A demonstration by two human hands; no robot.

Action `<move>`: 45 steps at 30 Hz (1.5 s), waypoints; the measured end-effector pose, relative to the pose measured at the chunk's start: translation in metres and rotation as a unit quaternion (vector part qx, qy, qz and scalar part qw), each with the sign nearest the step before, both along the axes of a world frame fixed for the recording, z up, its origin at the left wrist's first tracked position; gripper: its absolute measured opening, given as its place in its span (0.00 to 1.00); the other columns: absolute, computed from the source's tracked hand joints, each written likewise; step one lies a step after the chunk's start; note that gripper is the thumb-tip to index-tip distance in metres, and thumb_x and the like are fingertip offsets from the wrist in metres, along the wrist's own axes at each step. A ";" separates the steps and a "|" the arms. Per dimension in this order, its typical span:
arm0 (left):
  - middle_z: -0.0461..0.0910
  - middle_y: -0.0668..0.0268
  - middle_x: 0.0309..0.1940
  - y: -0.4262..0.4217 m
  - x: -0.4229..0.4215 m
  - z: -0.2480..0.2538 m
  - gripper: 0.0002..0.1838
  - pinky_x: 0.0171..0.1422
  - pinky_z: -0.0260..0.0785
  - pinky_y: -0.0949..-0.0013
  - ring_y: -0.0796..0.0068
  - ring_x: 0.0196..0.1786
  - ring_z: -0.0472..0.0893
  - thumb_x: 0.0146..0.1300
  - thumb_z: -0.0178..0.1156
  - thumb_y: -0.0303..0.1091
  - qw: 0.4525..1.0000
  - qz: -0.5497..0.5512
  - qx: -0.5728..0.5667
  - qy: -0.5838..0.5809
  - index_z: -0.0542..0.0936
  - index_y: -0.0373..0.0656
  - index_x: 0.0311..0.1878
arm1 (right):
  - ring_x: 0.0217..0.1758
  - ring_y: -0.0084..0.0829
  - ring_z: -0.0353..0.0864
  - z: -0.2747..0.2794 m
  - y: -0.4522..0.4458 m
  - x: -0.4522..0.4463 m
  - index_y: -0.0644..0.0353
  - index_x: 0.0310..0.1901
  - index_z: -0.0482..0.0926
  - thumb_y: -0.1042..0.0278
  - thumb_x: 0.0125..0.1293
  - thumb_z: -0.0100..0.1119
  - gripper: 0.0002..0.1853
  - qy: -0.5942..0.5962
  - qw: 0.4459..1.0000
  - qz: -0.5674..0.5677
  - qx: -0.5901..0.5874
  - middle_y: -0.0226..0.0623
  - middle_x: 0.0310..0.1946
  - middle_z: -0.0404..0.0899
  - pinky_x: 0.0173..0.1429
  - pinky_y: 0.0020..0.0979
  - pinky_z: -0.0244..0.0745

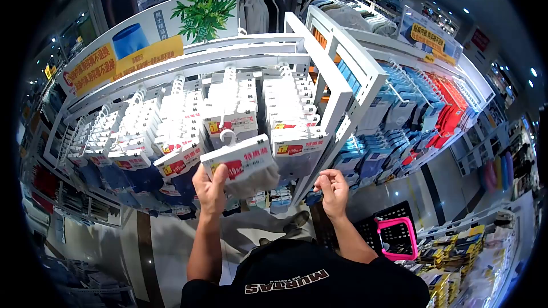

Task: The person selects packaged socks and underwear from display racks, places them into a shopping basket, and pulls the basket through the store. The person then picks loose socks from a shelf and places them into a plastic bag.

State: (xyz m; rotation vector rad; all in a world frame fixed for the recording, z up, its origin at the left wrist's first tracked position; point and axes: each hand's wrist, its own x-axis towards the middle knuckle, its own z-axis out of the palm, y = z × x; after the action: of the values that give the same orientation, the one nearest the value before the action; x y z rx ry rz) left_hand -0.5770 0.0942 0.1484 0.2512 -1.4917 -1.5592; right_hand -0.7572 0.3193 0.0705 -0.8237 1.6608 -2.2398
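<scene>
My left hand is closed on the lower left corner of a packaged garment, thumb in front. The pack has a white header card with red and yellow price print, a white hook on top and pale cloth below. It is tilted, in front of the rows of hanging packs on the white rack. Out to the right, my right hand is raised with its fingers curled in, and nothing shows in it. It is nearest to the rack's white end post, apart from it.
A second white rack carries blue and red packs on the right. A black basket with a pink handle stands low at my right. Yellow packs fill a shelf behind it. A sign board tops the near rack.
</scene>
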 end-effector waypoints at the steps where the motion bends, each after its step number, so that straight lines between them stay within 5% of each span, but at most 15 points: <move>1: 0.83 0.64 0.43 0.011 0.002 0.000 0.16 0.50 0.72 0.74 0.80 0.43 0.79 0.71 0.61 0.36 1.000 -0.021 0.018 0.009 0.78 0.31 0.51 | 0.33 0.21 0.78 0.002 0.002 0.002 0.65 0.49 0.74 0.62 0.74 0.58 0.14 0.006 1.000 0.017 0.010 0.34 0.33 0.79 0.39 0.23 0.75; 6: 0.83 0.64 0.40 0.065 -0.002 -0.039 0.14 0.47 0.73 0.74 0.81 0.41 0.79 0.70 0.63 0.35 0.993 -0.062 -0.016 -0.095 0.78 0.33 0.50 | 0.50 0.21 0.75 0.020 -0.018 0.029 0.63 0.66 0.66 0.49 0.69 0.64 0.33 0.014 0.989 0.142 -0.049 0.35 0.50 0.74 0.55 0.23 0.71; 10: 0.82 0.62 0.43 0.092 0.002 -0.061 0.18 0.48 0.73 0.73 0.79 0.43 0.79 0.70 0.62 0.37 0.990 -0.084 0.001 -0.115 0.76 0.32 0.55 | 0.46 0.19 0.76 0.012 -0.028 0.050 0.63 0.54 0.71 0.46 0.66 0.67 0.29 -0.041 0.990 0.133 0.032 0.30 0.41 0.78 0.53 0.23 0.72; 18: 0.79 0.66 0.47 0.089 0.027 -0.069 0.24 0.54 0.71 0.71 0.78 0.49 0.77 0.70 0.63 0.38 0.949 -0.266 0.134 -0.104 0.71 0.33 0.61 | 0.45 0.20 0.80 0.002 -0.031 0.039 0.61 0.51 0.73 0.49 0.71 0.61 0.22 -0.233 0.955 0.182 -0.021 0.31 0.42 0.81 0.53 0.24 0.74; 24: 0.81 0.68 0.41 0.103 0.027 -0.073 0.14 0.49 0.71 0.73 0.81 0.43 0.78 0.68 0.64 0.30 0.949 -0.254 0.106 -0.155 0.78 0.33 0.53 | 0.41 0.22 0.84 0.000 -0.032 0.039 0.59 0.49 0.77 0.42 0.74 0.53 0.24 -0.305 0.925 0.226 -0.013 0.31 0.40 0.83 0.47 0.26 0.80; 27: 0.83 0.68 0.39 0.103 0.026 -0.060 0.10 0.49 0.71 0.75 0.82 0.42 0.78 0.70 0.61 0.29 0.949 -0.252 0.084 -0.169 0.81 0.33 0.48 | 0.41 0.23 0.84 0.012 -0.029 0.044 0.59 0.49 0.78 0.40 0.74 0.50 0.26 -0.356 0.898 0.257 0.010 0.32 0.39 0.83 0.46 0.27 0.81; 31: 0.83 0.66 0.39 0.107 0.020 -0.061 0.11 0.48 0.71 0.75 0.83 0.43 0.78 0.74 0.56 0.30 0.947 -0.273 0.072 -0.153 0.82 0.33 0.49 | 0.30 0.25 0.80 -0.001 -0.033 0.045 0.59 0.47 0.78 0.37 0.75 0.45 0.28 -0.462 0.784 0.409 -0.062 0.33 0.29 0.79 0.34 0.27 0.76; 33: 0.82 0.68 0.37 0.110 0.015 -0.068 0.11 0.47 0.71 0.75 0.83 0.41 0.77 0.74 0.55 0.31 0.943 -0.284 0.099 -0.142 0.82 0.33 0.49 | 0.25 0.25 0.71 -0.007 -0.039 0.056 0.65 0.55 0.73 0.43 0.77 0.46 0.27 -0.496 0.793 0.347 -0.065 0.32 0.24 0.71 0.30 0.26 0.70; 36: 0.78 0.71 0.35 0.110 0.010 -0.066 0.11 0.43 0.67 0.76 0.85 0.38 0.73 0.74 0.54 0.31 0.944 -0.267 0.079 -0.177 0.82 0.32 0.47 | 0.35 0.30 0.69 -0.077 -0.041 0.038 0.70 0.71 0.62 0.56 0.72 0.55 0.33 -0.420 0.736 0.507 -0.155 0.41 0.37 0.72 0.40 0.30 0.68; 37: 0.78 0.72 0.34 0.112 0.009 -0.062 0.12 0.42 0.66 0.76 0.86 0.38 0.72 0.75 0.54 0.31 0.943 -0.259 0.074 -0.197 0.81 0.32 0.46 | 0.34 0.28 0.68 -0.063 -0.035 0.047 0.71 0.70 0.62 0.55 0.72 0.55 0.34 -0.384 0.781 0.474 -0.131 0.38 0.36 0.71 0.40 0.29 0.67; 44: 0.77 0.73 0.30 0.119 0.006 -0.084 0.13 0.39 0.66 0.75 0.85 0.35 0.72 0.75 0.55 0.34 0.946 -0.248 0.132 -0.161 0.82 0.33 0.46 | 0.29 0.20 0.65 -0.071 -0.031 0.047 0.73 0.67 0.63 0.60 0.72 0.57 0.30 -0.508 0.709 0.470 -0.136 0.29 0.31 0.67 0.35 0.23 0.65; 45: 0.77 0.73 0.32 0.119 0.008 -0.084 0.13 0.40 0.66 0.75 0.85 0.36 0.72 0.75 0.55 0.35 0.943 -0.248 0.142 -0.169 0.81 0.33 0.46 | 0.28 0.21 0.66 -0.063 -0.030 0.050 0.71 0.59 0.69 0.58 0.72 0.57 0.24 -0.478 0.786 0.388 -0.057 0.28 0.28 0.67 0.33 0.24 0.66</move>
State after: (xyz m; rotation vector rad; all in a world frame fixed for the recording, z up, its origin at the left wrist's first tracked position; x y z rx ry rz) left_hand -0.5687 0.2131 0.0642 0.3408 -1.6730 -2.2329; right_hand -0.7075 0.2895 0.0077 -0.1873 0.5397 -1.6469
